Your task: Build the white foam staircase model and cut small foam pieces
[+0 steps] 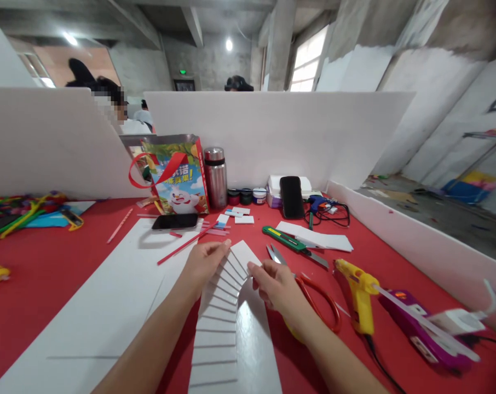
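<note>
Red table [38,284] with white foam partitions behind, in a bare concrete room. On it, a curved row of white foam strips, stair-like [220,323], pinched at the top end between both grips. Left hand [205,262] closed on the upper left edge of the strips; right hand [275,284] closed on the right edge, just beside. Right of this grip, red-handled scissors [317,298], then a yellow glue gun [361,290]. Beyond the left grip, a black phone [174,221].
</note>
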Demonstrator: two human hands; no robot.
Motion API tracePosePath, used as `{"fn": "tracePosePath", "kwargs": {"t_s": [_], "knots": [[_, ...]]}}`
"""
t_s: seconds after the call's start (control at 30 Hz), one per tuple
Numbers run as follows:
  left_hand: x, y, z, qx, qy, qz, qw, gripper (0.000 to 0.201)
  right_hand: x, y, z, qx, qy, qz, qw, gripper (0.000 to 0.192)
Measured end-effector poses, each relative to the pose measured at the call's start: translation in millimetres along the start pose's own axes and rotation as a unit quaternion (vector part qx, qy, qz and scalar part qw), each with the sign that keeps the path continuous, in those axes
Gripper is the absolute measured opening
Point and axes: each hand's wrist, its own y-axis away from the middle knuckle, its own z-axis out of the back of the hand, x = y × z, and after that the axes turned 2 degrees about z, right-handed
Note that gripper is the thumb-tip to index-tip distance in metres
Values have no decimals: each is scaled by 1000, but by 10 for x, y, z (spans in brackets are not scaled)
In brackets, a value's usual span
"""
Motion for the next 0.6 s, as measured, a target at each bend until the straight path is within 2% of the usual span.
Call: {"fn": "tracePosePath", "kwargs": {"t_s": [0.1, 0.33, 0.6], "knots": [[19, -18, -50, 15, 18, 26, 999, 54, 6, -4, 8, 10, -19, -13, 1000, 42], [5, -107, -7, 67, 38, 89, 993, 51, -15, -52, 34, 20, -45, -38, 998, 38], [-10, -128, 35, 73, -13, 82, 994, 54, 6, -18, 36, 21, -58, -34, 998, 41]]}}
